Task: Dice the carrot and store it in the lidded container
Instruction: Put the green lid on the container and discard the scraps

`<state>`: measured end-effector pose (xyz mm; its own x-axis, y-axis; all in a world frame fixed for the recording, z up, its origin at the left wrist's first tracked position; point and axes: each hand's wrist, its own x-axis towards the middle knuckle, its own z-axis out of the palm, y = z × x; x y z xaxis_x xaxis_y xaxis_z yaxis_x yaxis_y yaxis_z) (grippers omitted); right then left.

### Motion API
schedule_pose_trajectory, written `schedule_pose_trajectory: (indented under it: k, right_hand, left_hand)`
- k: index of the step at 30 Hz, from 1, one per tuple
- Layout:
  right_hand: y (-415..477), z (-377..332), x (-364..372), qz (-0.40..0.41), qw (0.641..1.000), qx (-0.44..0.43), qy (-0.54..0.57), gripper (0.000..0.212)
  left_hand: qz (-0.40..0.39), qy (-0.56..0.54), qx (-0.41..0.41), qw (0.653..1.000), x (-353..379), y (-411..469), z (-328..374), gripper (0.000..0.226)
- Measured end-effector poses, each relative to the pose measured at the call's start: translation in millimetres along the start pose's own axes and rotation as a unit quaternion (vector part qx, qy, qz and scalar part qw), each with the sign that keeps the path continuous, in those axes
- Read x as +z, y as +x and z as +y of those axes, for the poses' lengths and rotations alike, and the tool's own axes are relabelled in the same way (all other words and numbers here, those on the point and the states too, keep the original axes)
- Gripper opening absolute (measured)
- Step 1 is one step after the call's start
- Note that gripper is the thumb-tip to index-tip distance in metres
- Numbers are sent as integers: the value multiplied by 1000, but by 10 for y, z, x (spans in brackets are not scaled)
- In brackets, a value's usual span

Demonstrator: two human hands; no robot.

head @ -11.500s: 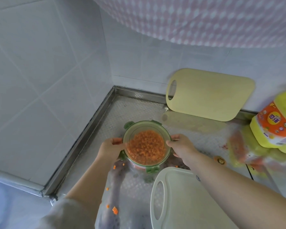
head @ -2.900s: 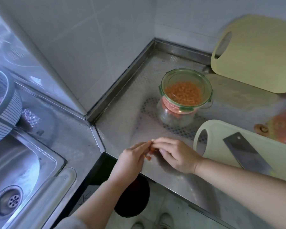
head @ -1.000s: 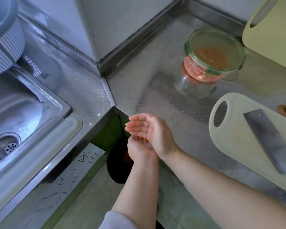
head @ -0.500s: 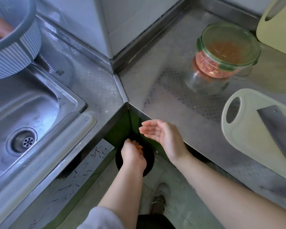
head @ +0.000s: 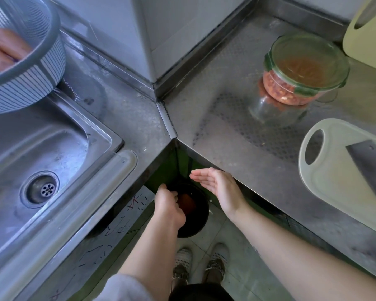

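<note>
steel counter [head: 224,153] beside sink [head: 52,144], right grip [head: 217,187] apart, left grip [head: 168,206] unclear over floor bin [head: 199,222]

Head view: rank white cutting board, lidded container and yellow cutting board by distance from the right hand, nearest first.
From the right hand:
1. white cutting board, just to its right.
2. lidded container, farther back and to the right.
3. yellow cutting board, farthest back, at the top right.
</note>
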<state>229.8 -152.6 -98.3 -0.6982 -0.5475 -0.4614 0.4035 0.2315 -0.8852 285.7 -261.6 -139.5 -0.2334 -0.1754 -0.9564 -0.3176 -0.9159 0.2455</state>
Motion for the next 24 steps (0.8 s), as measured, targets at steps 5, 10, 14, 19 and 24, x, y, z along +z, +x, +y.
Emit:
schedule_pose_trajectory:
  k: [5, 10, 14, 19, 24]
  right_hand:
    - [-18, -113, 48, 22, 999, 33, 11, 34]
    - [-213, -464, -18, 60, 993, -3, -99, 13]
    - [-411, -945, -251, 122, 974, -48, -186, 25]
    - [-792, -1563, -779, 176, 960, -116, -183, 34]
    - [-1291, -1979, -1376, 217, 947, -205, -122, 22]
  left_hand:
    - [1, 53, 120, 991, 4, -203, 23, 36]
    - [35, 160, 270, 949, 173, -550, 176, 19]
    - [-32, 258, 373, 891, 478, -952, 275, 25]
    - [-108, 383, 446, 802, 1096, -1333, 230, 13]
    - [-144, 417, 435, 785, 1560, -1477, 80, 19]
